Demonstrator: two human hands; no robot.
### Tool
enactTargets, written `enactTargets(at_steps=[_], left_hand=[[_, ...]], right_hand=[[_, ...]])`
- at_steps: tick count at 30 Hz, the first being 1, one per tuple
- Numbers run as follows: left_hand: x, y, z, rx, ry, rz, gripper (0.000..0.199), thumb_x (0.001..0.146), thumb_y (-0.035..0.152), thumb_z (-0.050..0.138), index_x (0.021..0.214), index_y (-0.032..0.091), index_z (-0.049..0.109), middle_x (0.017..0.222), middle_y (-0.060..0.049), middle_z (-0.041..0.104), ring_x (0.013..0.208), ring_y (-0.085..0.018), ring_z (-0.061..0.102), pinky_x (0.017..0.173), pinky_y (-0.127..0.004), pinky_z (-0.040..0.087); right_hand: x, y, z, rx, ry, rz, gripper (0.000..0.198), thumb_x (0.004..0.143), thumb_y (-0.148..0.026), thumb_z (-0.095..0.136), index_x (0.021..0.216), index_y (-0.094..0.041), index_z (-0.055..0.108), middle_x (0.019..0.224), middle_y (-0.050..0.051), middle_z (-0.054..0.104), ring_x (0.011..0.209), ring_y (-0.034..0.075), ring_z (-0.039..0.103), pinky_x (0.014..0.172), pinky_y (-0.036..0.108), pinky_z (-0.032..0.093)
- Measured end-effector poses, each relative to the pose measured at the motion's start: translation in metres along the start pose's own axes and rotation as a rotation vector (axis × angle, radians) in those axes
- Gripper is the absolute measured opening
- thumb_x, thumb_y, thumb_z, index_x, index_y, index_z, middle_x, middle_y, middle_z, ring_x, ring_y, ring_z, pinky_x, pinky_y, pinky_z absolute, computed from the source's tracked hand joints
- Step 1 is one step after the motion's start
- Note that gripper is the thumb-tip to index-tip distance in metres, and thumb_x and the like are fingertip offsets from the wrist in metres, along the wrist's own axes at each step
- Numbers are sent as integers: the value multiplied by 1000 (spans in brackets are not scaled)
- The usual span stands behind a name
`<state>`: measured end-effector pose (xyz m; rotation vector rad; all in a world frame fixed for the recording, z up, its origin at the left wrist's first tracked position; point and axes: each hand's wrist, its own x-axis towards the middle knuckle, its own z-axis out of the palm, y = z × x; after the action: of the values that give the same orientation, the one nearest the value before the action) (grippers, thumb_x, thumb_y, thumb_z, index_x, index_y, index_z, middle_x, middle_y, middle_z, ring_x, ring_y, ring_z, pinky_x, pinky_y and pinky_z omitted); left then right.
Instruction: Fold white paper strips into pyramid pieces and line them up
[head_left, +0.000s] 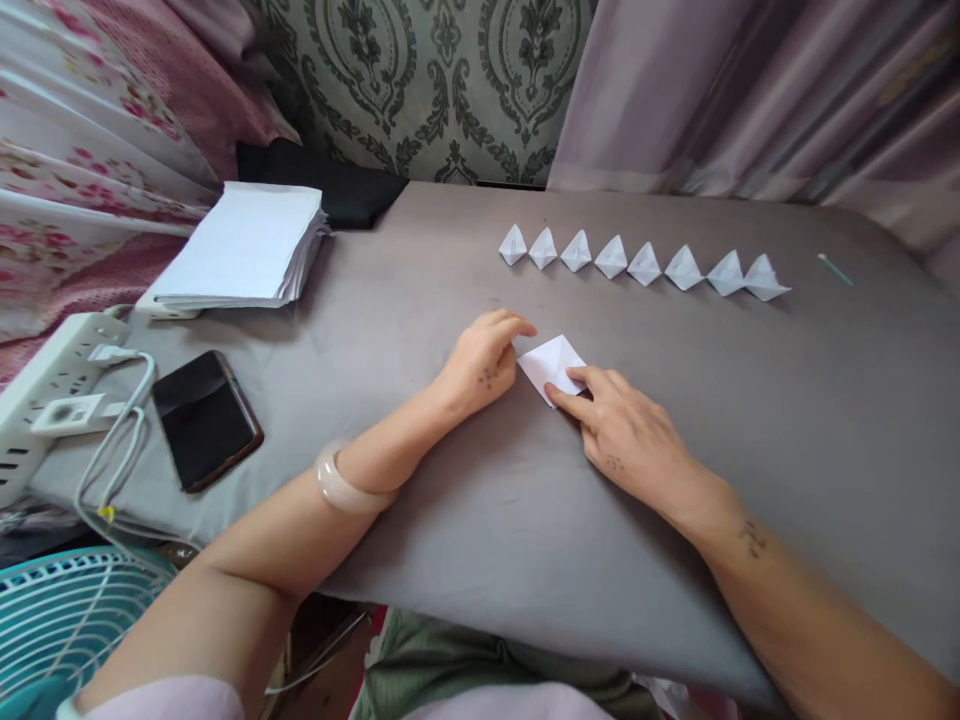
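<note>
A small white folded paper square (553, 362) lies on the grey cloth in front of me, turned cornerwise, with creases meeting near its middle. My right hand (626, 425) holds its right side, index finger and thumb on the paper. Just off the paper's left corner is my left hand (482, 365), its index finger reaching out and the other fingers curled. Nothing shows between the left fingers, and the left thumb is mostly hidden. Beyond both hands stands a row of several folded white paper pieces (611, 258) with pointed tops.
A stack of white paper (244, 240) lies at the back left, beside a black cloth item (330, 182). Nearer are a phone (206, 420) and a power strip (56, 390) with cables. A thin green stick (836, 269) lies far right. A turquoise fan (71, 630) stands below left.
</note>
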<state>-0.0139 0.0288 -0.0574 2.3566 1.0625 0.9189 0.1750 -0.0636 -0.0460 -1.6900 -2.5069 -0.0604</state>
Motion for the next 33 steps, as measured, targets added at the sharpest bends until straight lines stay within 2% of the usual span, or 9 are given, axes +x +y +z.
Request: enactTargets(at_steps=[5,8,12,17,22,26,29,31,33], left_hand=[[-11,16,11,149,-325,169,49,78,0,35,122,11,52,123,-15,57,113,-23,53,97,-38,45],[-12,19,14,271,-420,184,47,82,3,35,126,9,49,125,-16,55,112,-25,51,96,-38,45],[-8,15,13,331,-431,190,46,83,4,36,125,13,52,131,-14,52,110,-24,50,94,-36,45],[-4,11,14,313,-413,245,50,79,0,35,125,11,52,139,-14,50,107,-23,53,99,-38,41],[-3,14,12,277,-408,262,49,78,-1,34,119,14,55,130,-12,57,104,-23,55,97,-38,43],[-5,14,8,230,-361,230,52,77,-1,34,125,12,48,132,-18,51,109,-23,54,95,-39,45],[-6,8,3,124,-337,208,55,74,0,38,127,12,44,130,-18,47,104,-21,56,86,-34,49],[-5,4,1,61,-343,221,48,73,1,41,119,14,49,126,-17,49,96,-18,58,82,-32,50],[-4,0,-1,28,-330,239,38,74,4,46,110,14,55,123,-16,50,96,-18,57,83,-32,50]], right_hand=[[1,0,-1,42,-10,9,49,86,-7,41,122,-32,62,118,9,59,96,23,53,71,33,44],[1,-1,-4,59,-29,7,51,86,-6,40,125,-32,60,119,9,58,97,23,53,72,34,45],[2,3,-3,164,-5,-3,50,85,-5,38,123,-27,61,119,9,59,101,24,53,80,36,46],[13,16,7,307,100,85,58,82,0,32,131,-21,53,128,7,58,106,23,53,89,37,46],[29,23,14,284,45,55,54,86,-5,30,135,-19,49,136,7,53,103,24,53,90,40,47],[35,30,18,308,34,59,49,88,-10,30,131,-19,54,132,9,54,108,25,52,93,42,46],[32,36,19,388,47,43,52,85,-6,32,131,-18,52,133,8,54,113,23,51,98,41,43],[26,37,18,456,79,55,54,82,-4,33,131,-19,52,131,7,56,111,21,53,98,37,43],[19,35,14,463,109,64,54,81,-4,34,130,-19,52,126,8,57,108,20,54,95,35,44]])
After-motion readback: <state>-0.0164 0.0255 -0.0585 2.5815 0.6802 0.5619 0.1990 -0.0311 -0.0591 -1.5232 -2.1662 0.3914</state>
